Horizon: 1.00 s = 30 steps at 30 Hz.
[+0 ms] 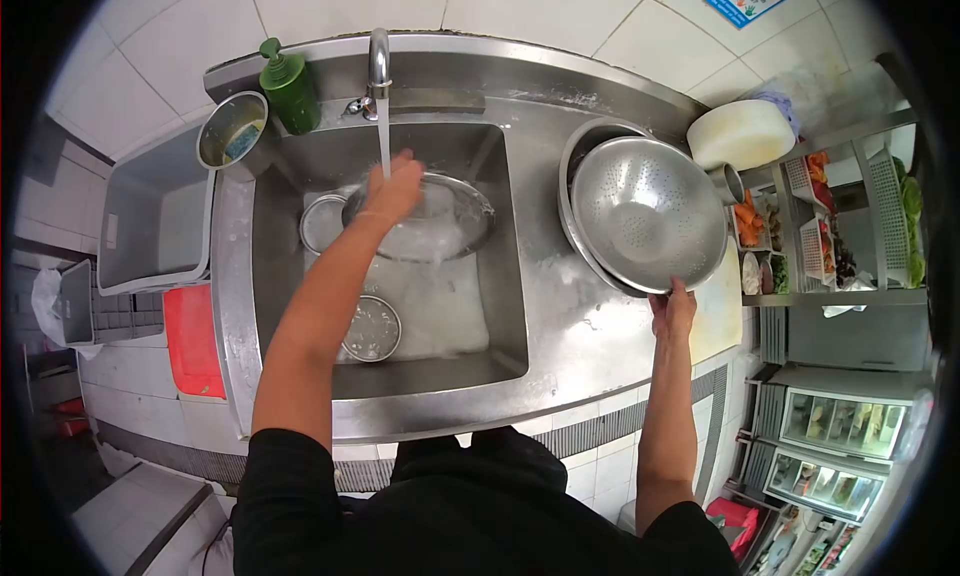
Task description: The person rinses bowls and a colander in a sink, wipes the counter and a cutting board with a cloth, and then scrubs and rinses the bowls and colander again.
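Note:
My left hand is in the sink, under the running water from the tap. Its fingers are blurred, so their grip cannot be made out. Just below and beside it, a shiny oval metal vessel is being splashed. My right hand grips the near rim of a steel colander, thumb on top. The colander sits tilted over a larger metal bowl on the steel counter. A round metal container and a smaller round one lie in the sink.
A green pump bottle and a metal pot stand left of the tap. Further left are a grey tub and a red board. A white round block and shelves with vegetable baskets are at right.

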Motion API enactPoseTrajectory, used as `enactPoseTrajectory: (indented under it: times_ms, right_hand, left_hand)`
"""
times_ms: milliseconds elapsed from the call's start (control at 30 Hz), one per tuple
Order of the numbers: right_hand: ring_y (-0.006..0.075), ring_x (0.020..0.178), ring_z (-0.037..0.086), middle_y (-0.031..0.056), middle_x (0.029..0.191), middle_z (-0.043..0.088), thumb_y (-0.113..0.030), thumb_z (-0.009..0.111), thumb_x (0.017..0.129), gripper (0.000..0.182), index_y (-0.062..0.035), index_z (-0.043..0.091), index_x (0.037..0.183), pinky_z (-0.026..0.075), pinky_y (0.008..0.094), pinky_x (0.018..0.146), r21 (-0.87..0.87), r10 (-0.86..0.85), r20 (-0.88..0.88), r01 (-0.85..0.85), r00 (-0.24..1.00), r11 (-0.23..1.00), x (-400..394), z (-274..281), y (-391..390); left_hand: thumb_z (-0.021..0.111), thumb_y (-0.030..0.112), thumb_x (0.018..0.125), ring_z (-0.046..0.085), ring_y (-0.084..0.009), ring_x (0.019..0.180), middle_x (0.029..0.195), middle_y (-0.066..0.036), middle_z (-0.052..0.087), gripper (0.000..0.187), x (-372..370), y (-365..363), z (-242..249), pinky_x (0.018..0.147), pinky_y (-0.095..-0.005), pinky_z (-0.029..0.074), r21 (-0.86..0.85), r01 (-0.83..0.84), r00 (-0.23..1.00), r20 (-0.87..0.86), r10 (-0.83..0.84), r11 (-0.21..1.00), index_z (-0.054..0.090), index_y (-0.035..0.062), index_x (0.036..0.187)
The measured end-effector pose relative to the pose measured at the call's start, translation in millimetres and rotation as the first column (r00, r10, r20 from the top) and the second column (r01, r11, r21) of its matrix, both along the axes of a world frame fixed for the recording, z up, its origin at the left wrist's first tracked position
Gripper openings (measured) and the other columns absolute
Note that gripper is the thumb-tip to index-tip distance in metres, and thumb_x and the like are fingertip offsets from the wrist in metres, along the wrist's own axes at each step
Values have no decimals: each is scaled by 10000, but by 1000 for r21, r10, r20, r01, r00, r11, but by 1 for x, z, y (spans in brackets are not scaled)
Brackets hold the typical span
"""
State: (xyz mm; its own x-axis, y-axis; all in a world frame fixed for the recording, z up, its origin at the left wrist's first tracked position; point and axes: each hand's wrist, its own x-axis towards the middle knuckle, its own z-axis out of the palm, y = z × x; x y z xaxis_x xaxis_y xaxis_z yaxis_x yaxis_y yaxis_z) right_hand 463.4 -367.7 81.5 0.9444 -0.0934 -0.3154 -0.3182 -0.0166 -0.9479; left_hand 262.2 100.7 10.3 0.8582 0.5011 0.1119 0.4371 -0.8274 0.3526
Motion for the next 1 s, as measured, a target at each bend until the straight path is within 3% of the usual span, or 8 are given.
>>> enactPoseTrajectory:
  times_ms: [133, 300, 367, 500, 600, 733, 967, 1000]
  right_hand:
    - [227, 1006, 559, 124, 1110, 587, -276, 608, 942, 559, 40, 437, 1371, 424, 364, 941, -506, 15, 555, 324, 832, 799, -8, 28, -5]
    - [111, 739, 587, 63, 834, 655, -267, 544, 970, 310, 6, 674, 904, 486, 260, 647, -247, 406, 414, -329, 815, 911, -51, 43, 84]
    - [106, 663, 547, 39, 759, 634, -287, 561, 970, 309, -9, 678, 907, 468, 258, 627, -120, 597, 252, -587, 762, 800, -80, 33, 158]
    - [104, 747, 586, 34, 873, 658, -302, 582, 968, 297, -19, 671, 983, 492, 261, 711, 42, 888, 33, -889, 458, 456, -116, -15, 295]
    - [117, 747, 601, 31, 844, 650, -303, 594, 960, 279, -35, 670, 953, 503, 273, 704, 151, 913, -60, -900, 404, 409, -141, -32, 385]
    - [145, 697, 613, 23, 785, 630, -290, 592, 954, 247, -57, 654, 903, 517, 288, 671, 161, 917, -248, -920, 314, 358, -146, -45, 451]
    - [187, 758, 649, 68, 867, 663, -256, 560, 954, 231, -49, 655, 987, 547, 333, 713, 171, 953, -243, -959, 180, 224, -142, -44, 470]
    - [197, 813, 662, 89, 933, 676, -250, 566, 946, 259, -31, 653, 1054, 551, 324, 744, 246, 970, -242, -968, -7, 55, -151, -31, 466]
  left_hand:
    - [621, 133, 756, 635, -402, 947, 993, -190, 673, 139, 6, 12, 19, 816, -498, 514, 66, 75, 990, 113, -82, 995, 682, 82, 871]
    - [625, 179, 739, 644, -406, 937, 950, -208, 688, 248, -32, 38, 3, 830, -494, 513, -131, -193, 981, 6, 196, 972, 709, 77, 948]
    - [633, 205, 728, 650, -405, 931, 945, -218, 691, 294, -65, 47, -24, 838, -487, 514, -164, -263, 965, -42, 259, 951, 718, 81, 981]
    - [642, 174, 678, 689, -334, 938, 1013, -225, 702, 398, -133, 20, -62, 835, -420, 529, -483, -629, 744, -148, 652, 609, 706, -3, 1028]
    - [626, 89, 666, 681, -246, 876, 964, -161, 709, 425, -170, -11, -96, 773, -352, 525, -913, -363, 692, -131, 710, 186, 670, -48, 1066]
    - [603, 21, 675, 661, -239, 867, 1007, -127, 688, 517, -175, -59, -61, 765, -327, 517, -980, -127, 616, -200, 762, -155, 597, -54, 1187]
    - [559, -22, 714, 649, -236, 922, 1048, -149, 669, 503, -152, -71, -28, 804, -328, 509, -981, 176, 599, 39, 800, -85, 558, -96, 1211]
    - [556, -21, 718, 643, -221, 923, 1044, -147, 668, 488, -149, -66, -21, 817, -321, 502, -987, 142, 622, 28, 783, -77, 567, -100, 1199]
